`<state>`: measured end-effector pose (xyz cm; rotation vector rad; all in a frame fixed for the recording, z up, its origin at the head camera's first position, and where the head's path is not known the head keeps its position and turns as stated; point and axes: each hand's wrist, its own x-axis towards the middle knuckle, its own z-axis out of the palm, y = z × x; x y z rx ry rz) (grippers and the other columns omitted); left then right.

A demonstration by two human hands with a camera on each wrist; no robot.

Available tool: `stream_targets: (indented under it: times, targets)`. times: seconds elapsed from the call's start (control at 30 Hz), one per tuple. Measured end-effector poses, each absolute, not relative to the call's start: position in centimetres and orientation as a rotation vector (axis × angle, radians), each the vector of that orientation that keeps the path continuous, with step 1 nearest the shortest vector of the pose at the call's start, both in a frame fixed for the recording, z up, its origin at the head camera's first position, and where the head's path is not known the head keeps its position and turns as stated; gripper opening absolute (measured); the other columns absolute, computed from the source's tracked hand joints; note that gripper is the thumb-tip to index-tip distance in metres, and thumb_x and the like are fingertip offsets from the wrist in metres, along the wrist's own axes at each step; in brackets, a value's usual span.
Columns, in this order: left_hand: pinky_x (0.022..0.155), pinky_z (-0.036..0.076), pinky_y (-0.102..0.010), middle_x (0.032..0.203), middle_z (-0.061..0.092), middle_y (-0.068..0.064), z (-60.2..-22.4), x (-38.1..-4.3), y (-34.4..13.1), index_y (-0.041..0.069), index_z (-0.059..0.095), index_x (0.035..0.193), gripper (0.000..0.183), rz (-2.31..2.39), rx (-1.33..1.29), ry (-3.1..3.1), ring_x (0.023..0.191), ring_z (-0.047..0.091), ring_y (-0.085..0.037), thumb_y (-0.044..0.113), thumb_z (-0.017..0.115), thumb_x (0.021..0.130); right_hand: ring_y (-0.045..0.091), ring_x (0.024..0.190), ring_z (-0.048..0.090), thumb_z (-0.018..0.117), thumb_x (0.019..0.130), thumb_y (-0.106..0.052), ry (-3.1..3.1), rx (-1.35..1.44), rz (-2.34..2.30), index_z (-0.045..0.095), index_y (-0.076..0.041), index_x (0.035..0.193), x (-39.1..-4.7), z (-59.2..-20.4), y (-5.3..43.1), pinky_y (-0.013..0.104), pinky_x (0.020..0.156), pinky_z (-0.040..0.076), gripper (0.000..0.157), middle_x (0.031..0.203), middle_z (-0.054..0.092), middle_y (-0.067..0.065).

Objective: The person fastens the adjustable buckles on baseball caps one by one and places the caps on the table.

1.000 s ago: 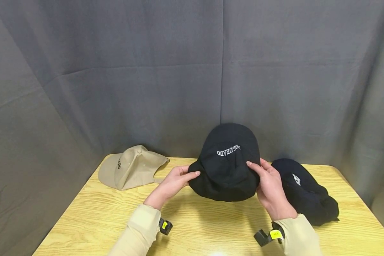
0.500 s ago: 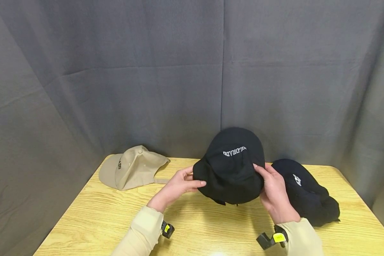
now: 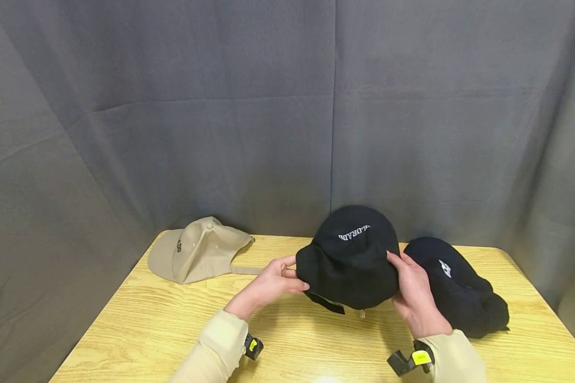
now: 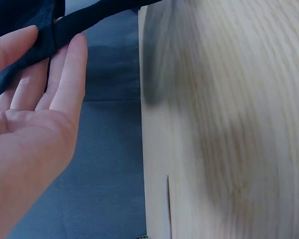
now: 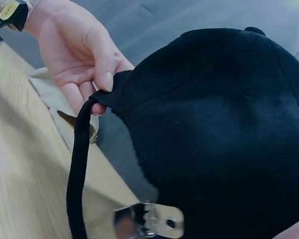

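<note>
A black baseball cap with white COLORADO lettering is held above the table, its brim toward the back curtain. My left hand pinches its left edge between thumb and fingers; in the left wrist view the fingers lie under the dark cloth. My right hand grips the right side, thumb on top. In the right wrist view the cap's back strap hangs loose from beside my left hand, and a metal buckle dangles at the opening's other side. Only a sliver of my right hand shows there.
A beige cap lies at the table's back left, its strap reaching behind my left hand. A dark navy cap with a white emblem lies beside my right hand. The wooden table ends at a grey curtain.
Both hands have moved slightly right and toward me, lowering the black cap. It has tilted, so its strap and buckle now show beneath it. The other caps stay put.
</note>
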<state>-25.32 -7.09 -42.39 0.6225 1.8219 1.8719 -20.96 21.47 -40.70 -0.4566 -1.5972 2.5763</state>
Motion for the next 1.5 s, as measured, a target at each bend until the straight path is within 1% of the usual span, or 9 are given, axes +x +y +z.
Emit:
stream_targets:
  times: [0.13,0.23,0.5,0.73,0.93,1.13,1.33,1.43,1.5]
  targets:
    - [0.091,0.055,-0.039,0.116,0.07,-0.023,-42.8,-25.2,-6.8,-0.012,0.056,0.134,0.046,1.837,0.601,1.855,0.099,0.07,-0.023,-0.011,0.065,0.089,0.006,0.108,0.059,0.051,0.108,-0.026,-1.72,-0.466,2.555,0.031,-0.003,0.153,-20.8,-41.6,21.5,0.023,0.094,0.05,0.055,0.145,0.04,0.009]
    - [0.092,0.055,-0.04,0.113,0.071,-0.022,-43.1,-25.1,-6.8,-0.015,0.062,0.124,0.035,1.798,0.586,1.894,0.097,0.07,-0.021,-0.01,0.066,0.089,0.005,0.108,0.059,0.049,0.109,-0.026,-1.732,-0.478,2.548,0.028,-0.001,0.155,-20.9,-42.3,21.5,0.022,0.094,0.05,0.056,0.149,0.036,0.011]
    - [0.097,0.051,-0.044,0.112,0.071,-0.018,-43.6,-24.9,-6.8,-0.013,0.067,0.119,0.027,1.715,0.543,1.924,0.1,0.07,-0.026,0.001,0.065,0.096,0.005,0.102,0.06,0.05,0.108,-0.026,-1.739,-0.475,2.562,0.041,-0.002,0.142,-20.9,-44.0,21.2,0.022,0.094,0.049,0.043,0.127,0.051,0.001]
    - [0.095,0.053,-0.049,0.115,0.07,-0.024,-44.0,-24.8,-6.7,-0.005,0.059,0.132,0.035,1.717,0.545,1.817,0.105,0.069,-0.037,0.01,0.063,0.101,0.008,0.094,0.065,0.053,0.106,-0.033,-1.645,-0.533,2.656,0.056,-0.007,0.122,-20.8,-44.5,20.9,0.028,0.086,0.053,0.03,0.102,0.065,-0.006]
    - [0.095,0.052,-0.035,0.113,0.07,-0.026,-44.5,-24.8,-6.3,-0.006,0.065,0.122,0.034,1.716,0.65,1.78,0.105,0.069,-0.023,-0.008,0.071,0.089,0.011,0.094,0.066,0.054,0.105,-0.041,-1.699,-0.542,2.662,0.057,-0.01,0.123,-20.7,-44.3,20.8,0.03,0.084,0.054,0.035,0.102,0.066,-0.005]
    - [0.091,0.052,-0.03,0.105,0.074,-0.016,-44.6,-24.6,-5.9,-0.011,0.071,0.112,0.024,1.658,0.72,1.84,0.097,0.068,-0.015,-0.008,0.069,0.088,0.012,0.101,0.065,0.053,0.105,-0.045,-1.758,-0.482,2.67,0.052,-0.011,0.133,-20.5,-44.0,21.0,0.032,0.088,0.053,0.044,0.112,0.065,-0.005]
    - [0.095,0.053,-0.043,0.113,0.069,-0.029,-44.4,-24.5,-5.7,-0.016,0.066,0.116,0.024,1.72,0.686,1.746,0.103,0.07,-0.033,-0.003,0.063,0.096,0.014,0.099,0.065,0.045,0.108,-0.04,-1.773,-0.425,2.705,0.061,-0.015,0.116,-20.4,-43.9,21.3,0.035,0.087,0.052,0.031,0.107,0.069,-0.004]
    - [0.093,0.054,-0.043,0.115,0.068,-0.03,-44.1,-24.6,-5.5,-0.016,0.066,0.118,0.027,1.753,0.699,1.754,0.102,0.069,-0.041,0.004,0.06,0.101,0.014,0.099,0.064,0.042,0.108,-0.044,-1.755,-0.393,2.732,0.064,-0.021,0.109,-20.4,-43.7,21.4,0.035,0.086,0.051,0.032,0.107,0.069,-0.006]
    - [0.092,0.055,-0.04,0.112,0.071,-0.024,-43.8,-24.6,-5.3,-0.015,0.067,0.118,0.03,1.767,0.689,1.801,0.098,0.071,-0.038,0.011,0.059,0.104,0.014,0.099,0.064,0.044,0.107,-0.05,-1.725,-0.372,2.75,0.066,-0.024,0.106,-20.4,-43.6,21.5,0.035,0.086,0.051,0.034,0.107,0.069,-0.006]
